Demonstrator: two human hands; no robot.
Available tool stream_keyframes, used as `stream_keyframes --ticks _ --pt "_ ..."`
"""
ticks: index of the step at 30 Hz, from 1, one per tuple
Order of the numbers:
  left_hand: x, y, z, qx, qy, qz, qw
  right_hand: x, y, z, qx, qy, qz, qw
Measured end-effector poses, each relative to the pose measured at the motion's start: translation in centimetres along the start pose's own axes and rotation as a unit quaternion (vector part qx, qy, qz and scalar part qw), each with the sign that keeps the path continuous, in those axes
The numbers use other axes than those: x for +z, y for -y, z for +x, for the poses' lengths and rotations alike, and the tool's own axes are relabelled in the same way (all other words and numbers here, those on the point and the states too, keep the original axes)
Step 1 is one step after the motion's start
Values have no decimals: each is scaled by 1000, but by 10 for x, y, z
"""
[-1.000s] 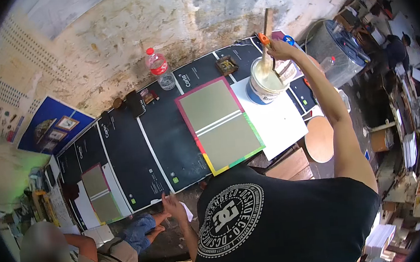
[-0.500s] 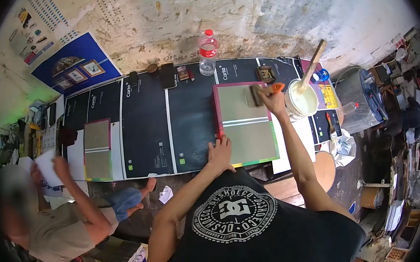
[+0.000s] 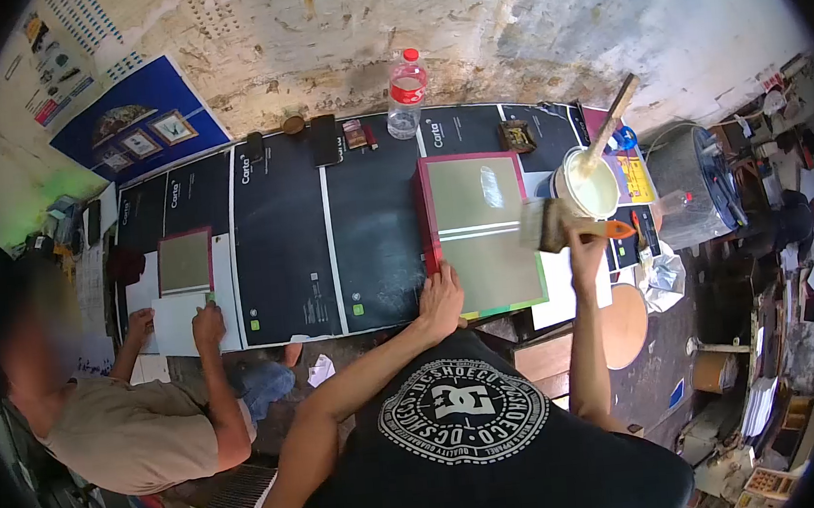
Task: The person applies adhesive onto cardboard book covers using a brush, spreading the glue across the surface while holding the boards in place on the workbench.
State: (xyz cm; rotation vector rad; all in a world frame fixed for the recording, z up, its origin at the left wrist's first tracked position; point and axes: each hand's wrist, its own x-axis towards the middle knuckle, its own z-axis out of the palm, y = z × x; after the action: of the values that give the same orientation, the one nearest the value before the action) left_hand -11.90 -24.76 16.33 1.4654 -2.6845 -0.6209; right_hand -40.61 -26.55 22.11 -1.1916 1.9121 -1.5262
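Note:
My right hand (image 3: 583,250) is closed on a wide brush (image 3: 548,226) with an orange handle, over the right edge of a grey-green board box (image 3: 486,271). The box has a magenta, red, yellow and green border and two white stripes. A wet white streak (image 3: 490,187) shines on its upper part. My left hand (image 3: 443,299) rests against the box's lower left edge, its fingers on the rim. Right of the box, a white bucket (image 3: 587,185) of pale paste holds a wooden stick (image 3: 610,120).
A co-worker (image 3: 131,414) at the left handles a white sheet (image 3: 185,322) over a similar smaller panel (image 3: 185,260). Along the wall side are a plastic bottle (image 3: 406,94), a black phone (image 3: 325,140) and a small tray (image 3: 517,136). A metal drum (image 3: 691,181) stands right.
My right hand has moved the brush down and right from the box's upper part, where a wet streak now shows. The co-worker's sheet has been lowered onto the table.

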Motion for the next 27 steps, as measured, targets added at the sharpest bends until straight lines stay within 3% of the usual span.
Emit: stream_keyframes --ticks 1,3,5,7,9,11,13,15,16,18,21,22,24,27 --pt "4 1 0 5 -2 -7 1000 13 -16 -11 -38 15 26 999" --pt "16 4 2 13 -13 -19 1000 30 10 -39 -34 84 -138 986" --pt "27 8 3 24 -27 -27 999 30 -16 -53 -87 83 -183 976" --pt "4 6 4 37 13 14 999 3 -25 -56 -56 5 -210 976" --pt "-31 1 6 53 59 30 996 -35 -32 -62 -24 -59 -176 982" --pt "-66 1 26 80 122 26 989 -93 -59 -75 119 -114 -57 985" --pt "-64 -1 75 112 91 14 990 -112 -19 -94 147 -214 274 926" --pt "-52 -18 129 197 -2 -11 980 -130 24 -117 130 -216 458 852" --pt "-38 -28 156 254 -66 -32 964 -145 21 -131 132 -262 466 835" --pt "-7 -44 209 321 -89 -26 943 -170 17 -157 107 -321 476 812" --pt "-7 -61 243 288 -68 181 938 -214 1 -211 20 -308 440 843" --pt "-10 -66 253 274 0 224 935 -221 3 -226 10 -345 431 834" --pt "-17 -70 256 269 0 237 934 -227 18 -253 -8 -418 411 810" --pt "-21 -71 248 248 14 223 943 -243 19 -268 53 -466 391 792"
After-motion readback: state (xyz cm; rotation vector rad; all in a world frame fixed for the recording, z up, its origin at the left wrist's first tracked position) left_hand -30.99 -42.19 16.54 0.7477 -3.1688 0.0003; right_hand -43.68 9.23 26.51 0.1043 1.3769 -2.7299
